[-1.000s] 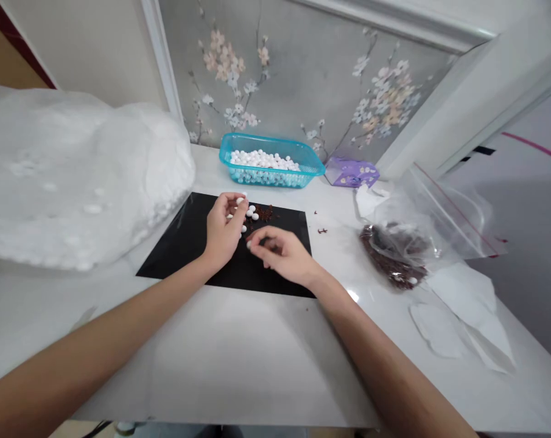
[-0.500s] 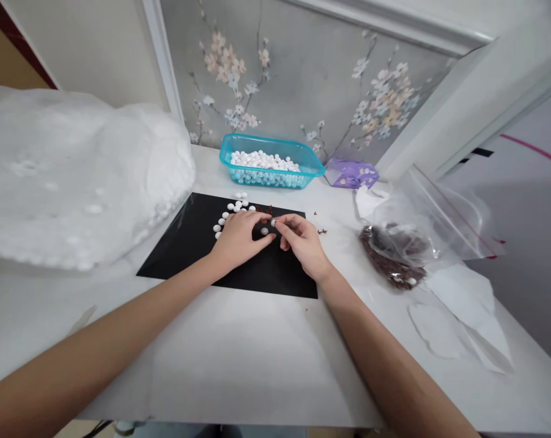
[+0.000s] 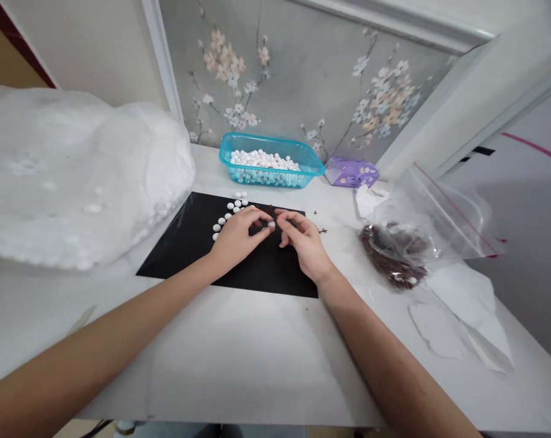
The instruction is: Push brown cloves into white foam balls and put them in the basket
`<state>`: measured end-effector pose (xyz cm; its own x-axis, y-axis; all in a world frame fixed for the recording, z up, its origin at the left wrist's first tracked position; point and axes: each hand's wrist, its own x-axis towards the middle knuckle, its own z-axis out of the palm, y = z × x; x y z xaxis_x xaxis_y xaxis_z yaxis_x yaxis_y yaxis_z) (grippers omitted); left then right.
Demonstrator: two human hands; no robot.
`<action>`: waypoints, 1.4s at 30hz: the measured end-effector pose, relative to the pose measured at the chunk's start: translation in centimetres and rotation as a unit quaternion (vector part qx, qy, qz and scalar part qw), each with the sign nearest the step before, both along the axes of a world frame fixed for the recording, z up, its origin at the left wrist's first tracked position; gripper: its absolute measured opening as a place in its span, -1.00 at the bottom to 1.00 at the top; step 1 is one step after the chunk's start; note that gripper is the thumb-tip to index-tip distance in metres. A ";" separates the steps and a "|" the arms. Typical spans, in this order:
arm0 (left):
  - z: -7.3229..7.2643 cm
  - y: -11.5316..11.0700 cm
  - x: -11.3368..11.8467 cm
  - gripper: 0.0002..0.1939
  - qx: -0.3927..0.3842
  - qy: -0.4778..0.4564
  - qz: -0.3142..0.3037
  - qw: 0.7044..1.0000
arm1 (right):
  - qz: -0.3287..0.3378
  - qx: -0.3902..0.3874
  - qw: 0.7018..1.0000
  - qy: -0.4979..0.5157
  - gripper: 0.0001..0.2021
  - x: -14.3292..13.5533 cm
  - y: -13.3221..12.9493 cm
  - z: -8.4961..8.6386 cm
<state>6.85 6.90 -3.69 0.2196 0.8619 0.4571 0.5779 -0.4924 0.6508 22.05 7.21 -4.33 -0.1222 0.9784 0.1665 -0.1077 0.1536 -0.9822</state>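
Over the black sheet (image 3: 179,249), my left hand (image 3: 239,234) pinches a white ball (image 3: 271,224) between thumb and forefinger. My right hand (image 3: 305,244) is just to the right of that ball, its thumb and forefinger closed together; anything between them is too small to make out. Several white balls (image 3: 221,221) lie on the sheet beside and beyond my left hand. Small dark brown pieces (image 3: 270,209) rest near the sheet's far edge, partly hidden behind my fingers.
A blue basket (image 3: 275,173) of white balls stands at the back, beside a purple packet (image 3: 352,173). A large white bag (image 3: 83,182) fills the left. At the right lie a clear bag of brown pieces (image 3: 389,255) and white paper (image 3: 462,298).
The ball that lay apart below the fingers is no longer there, and a white ball now sits at my left fingertips. My left thumb and forefinger have closed together.
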 end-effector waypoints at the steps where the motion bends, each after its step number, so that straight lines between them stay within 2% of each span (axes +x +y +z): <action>1: 0.0 0.0 0.0 -0.85 -0.006 -0.009 -0.003 1.000 | -0.023 0.002 1.000 0.000 -0.82 0.0 0.0 0.0; 6: -0.1 -0.2 0.1 -0.82 -0.026 -0.048 -0.017 0.998 | -0.083 0.052 0.993 -0.070 -0.81 0.1 -0.1 -0.1; 19: -0.1 -0.2 0.1 -0.78 -0.050 -0.053 -0.002 0.997 | -0.116 0.112 0.977 -0.139 -0.84 -0.2 -0.7 0.3; 27: 0.1 -0.4 0.1 -0.79 -0.039 -0.041 -0.001 0.998 | -0.102 0.137 0.971 -0.166 -0.86 -0.1 -0.7 0.0; 32: 0.0 -0.3 0.1 -0.80 -0.029 -0.039 0.011 0.999 | -0.091 0.128 0.975 -0.159 -0.88 -0.1 -0.7 0.2; 37: -0.1 -0.1 0.0 -0.80 -0.035 -0.074 0.014 0.997 | -0.093 0.109 0.979 -0.142 -0.86 -0.2 -0.6 0.3; 42: -0.1 -0.2 0.0 -0.82 -0.040 -0.069 0.005 0.997 | -0.079 0.123 0.978 -0.148 -0.86 -0.2 -0.7 0.2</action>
